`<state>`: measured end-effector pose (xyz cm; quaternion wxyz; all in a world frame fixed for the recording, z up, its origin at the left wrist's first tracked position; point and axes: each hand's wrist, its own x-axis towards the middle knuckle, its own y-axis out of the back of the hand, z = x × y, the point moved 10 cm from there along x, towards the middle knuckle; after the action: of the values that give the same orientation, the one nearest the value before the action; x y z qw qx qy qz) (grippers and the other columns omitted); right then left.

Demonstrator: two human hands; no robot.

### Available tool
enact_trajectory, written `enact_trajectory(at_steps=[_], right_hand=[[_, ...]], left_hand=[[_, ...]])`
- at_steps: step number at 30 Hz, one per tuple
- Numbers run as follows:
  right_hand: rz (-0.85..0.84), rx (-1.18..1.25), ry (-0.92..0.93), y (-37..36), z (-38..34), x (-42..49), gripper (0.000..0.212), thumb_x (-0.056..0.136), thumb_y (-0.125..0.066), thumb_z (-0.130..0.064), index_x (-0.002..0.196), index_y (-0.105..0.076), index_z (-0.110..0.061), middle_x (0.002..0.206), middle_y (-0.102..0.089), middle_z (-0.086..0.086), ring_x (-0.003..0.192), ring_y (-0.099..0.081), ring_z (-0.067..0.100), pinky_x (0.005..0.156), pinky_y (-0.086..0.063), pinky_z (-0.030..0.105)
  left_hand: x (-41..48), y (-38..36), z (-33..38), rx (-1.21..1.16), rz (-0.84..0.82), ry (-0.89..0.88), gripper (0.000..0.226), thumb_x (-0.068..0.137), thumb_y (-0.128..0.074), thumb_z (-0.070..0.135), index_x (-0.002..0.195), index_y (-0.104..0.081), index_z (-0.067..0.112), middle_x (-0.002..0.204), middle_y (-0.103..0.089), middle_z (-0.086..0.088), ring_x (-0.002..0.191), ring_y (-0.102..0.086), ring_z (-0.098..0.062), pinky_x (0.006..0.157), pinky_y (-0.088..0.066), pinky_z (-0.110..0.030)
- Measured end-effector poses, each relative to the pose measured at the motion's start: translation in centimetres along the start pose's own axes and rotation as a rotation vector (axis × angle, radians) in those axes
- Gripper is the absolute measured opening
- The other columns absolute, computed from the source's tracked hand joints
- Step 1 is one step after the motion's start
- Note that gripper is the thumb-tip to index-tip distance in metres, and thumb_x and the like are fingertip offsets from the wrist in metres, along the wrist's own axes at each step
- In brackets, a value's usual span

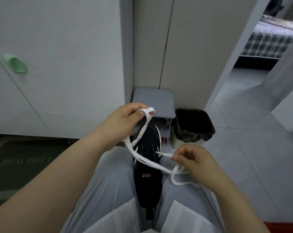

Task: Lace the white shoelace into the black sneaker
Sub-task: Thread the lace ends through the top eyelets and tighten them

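White, flat woven shoelace (152, 163) sags between your two hands, crossing above the black sneaker with white side stripes (148, 142), which sits wedged toe-away between your pale grey trouser legs (112, 179). Your left hand (124, 123), raised, pinches a folded loop of lace. Your right hand (194, 163) nips one end just behind its tip, with spare lace trailing below. Light, limp and prone to twisting, it should feed best held by that stiffer tip. Whether any eyelet is threaded cannot be told.
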<state>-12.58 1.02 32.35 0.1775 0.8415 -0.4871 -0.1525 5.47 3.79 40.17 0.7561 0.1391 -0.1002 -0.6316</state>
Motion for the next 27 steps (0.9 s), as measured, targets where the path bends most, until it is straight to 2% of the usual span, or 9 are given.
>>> enact_trajectory(at_steps=[4, 8, 12, 14, 15, 17, 21, 24, 27], right_hand=[[0.094, 0.015, 0.013, 0.4, 0.8, -0.2, 0.026, 0.094, -0.047, -0.005, 0.092, -0.058, -0.029, 0.077, -0.07, -0.009, 0.073, -0.063, 0.002, 0.065, -0.045, 0.008], [0.1, 0.193, 0.034, -0.3, -0.4, 0.2, 0.041, 0.093, -0.037, 0.005, 0.097, -0.06, -0.029, 0.069, -0.061, -0.016, 0.061, -0.053, -0.005, 0.061, -0.041, 0.011], [-0.001, 0.274, 0.128, -2.6, -3.9, 1.5, 0.037, 0.088, -0.055, -0.005, 0.113, -0.054, -0.033, 0.067, -0.049, -0.006, 0.057, -0.045, 0.0, 0.057, -0.039, 0.012], [-0.13, 0.207, 0.172, -5.1, -5.9, 2.1, 0.03, 0.083, -0.066, -0.013, 0.101, -0.063, -0.038, 0.059, -0.042, -0.006, 0.054, -0.04, 0.004, 0.057, -0.036, 0.015], [-0.163, 0.166, 0.163, -6.0, -6.3, 2.5, 0.02, 0.083, -0.068, -0.018, 0.082, -0.067, -0.038, 0.055, -0.043, -0.011, 0.052, -0.04, 0.002, 0.057, -0.033, 0.014], [-0.109, 0.063, 0.141, -5.9, -5.7, 3.5, 0.031, 0.084, -0.067, -0.022, 0.056, -0.063, -0.034, 0.059, -0.049, -0.014, 0.053, -0.044, -0.002, 0.059, -0.033, 0.013], [0.024, -0.014, 0.074, -3.0, -3.8, 4.2, 0.024, 0.091, -0.054, -0.018, 0.069, -0.061, -0.02, 0.073, -0.049, -0.004, 0.056, -0.047, -0.002, 0.057, -0.037, 0.011], [0.086, 0.41, 0.008, 0.0, -4.2, 2.9, 0.025, 0.096, -0.04, -0.009, 0.077, -0.056, -0.004, 0.071, -0.056, 0.007, 0.043, -0.048, -0.002, 0.042, -0.038, 0.007], [0.058, 0.616, 0.049, 1.1, -6.2, 1.0, 0.025, 0.098, -0.035, -0.009, 0.076, -0.045, -0.004, 0.069, -0.053, 0.012, 0.036, -0.045, 0.0, 0.039, -0.037, 0.008]], left_hand=[[-0.4, -0.4, -1.2, 0.014, -0.021, 0.044, 0.026, 0.097, -0.039, 0.011, 0.1, -0.065, 0.013, 0.044, -0.052, 0.023, 0.041, -0.046, 0.006, 0.045, -0.034, -0.006], [-0.8, -0.8, -2.0, 0.041, -0.067, 0.049, 0.023, 0.095, -0.043, 0.013, 0.1, -0.066, 0.015, 0.053, -0.056, 0.027, 0.047, -0.048, 0.012, 0.045, -0.033, -0.002], [-1.1, -2.2, -1.2, 0.048, -0.185, 0.028, 0.022, 0.094, -0.046, 0.014, 0.096, -0.068, 0.017, 0.065, -0.062, 0.021, 0.053, -0.052, 0.01, 0.048, -0.034, -0.001], [-1.2, -2.2, -0.3, 0.03, -0.196, -0.01, 0.023, 0.094, -0.045, 0.012, 0.094, -0.068, 0.015, 0.074, -0.066, 0.013, 0.06, -0.055, 0.009, 0.052, -0.038, -0.003], [-1.1, -1.5, 0.1, 0.031, -0.155, -0.037, 0.024, 0.094, -0.045, 0.01, 0.09, -0.068, 0.015, 0.075, -0.066, 0.011, 0.061, -0.056, 0.008, 0.053, -0.038, -0.004], [-0.7, 1.3, 0.5, 0.046, 0.019, -0.082, 0.029, 0.094, -0.043, 0.007, 0.079, -0.065, 0.019, 0.065, -0.06, 0.015, 0.056, -0.048, 0.004, 0.053, -0.037, -0.006], [-0.4, 8.5, -2.1, -0.096, 0.383, -0.004, 0.032, 0.094, -0.04, 0.011, 0.071, -0.058, 0.023, 0.056, -0.038, 0.01, 0.057, -0.035, -0.008, 0.052, -0.035, -0.018], [-0.5, 11.2, -4.8, -0.243, 0.493, 0.1, 0.032, 0.093, -0.039, 0.009, 0.071, -0.057, 0.021, 0.058, -0.037, 0.005, 0.051, -0.033, -0.008, 0.042, -0.032, -0.015], [-0.2, 10.8, -7.8, -0.198, 0.47, 0.227, 0.029, 0.093, -0.039, 0.008, 0.074, -0.057, 0.02, 0.07, -0.041, -0.001, 0.058, -0.036, -0.013, 0.05, -0.033, -0.022]])
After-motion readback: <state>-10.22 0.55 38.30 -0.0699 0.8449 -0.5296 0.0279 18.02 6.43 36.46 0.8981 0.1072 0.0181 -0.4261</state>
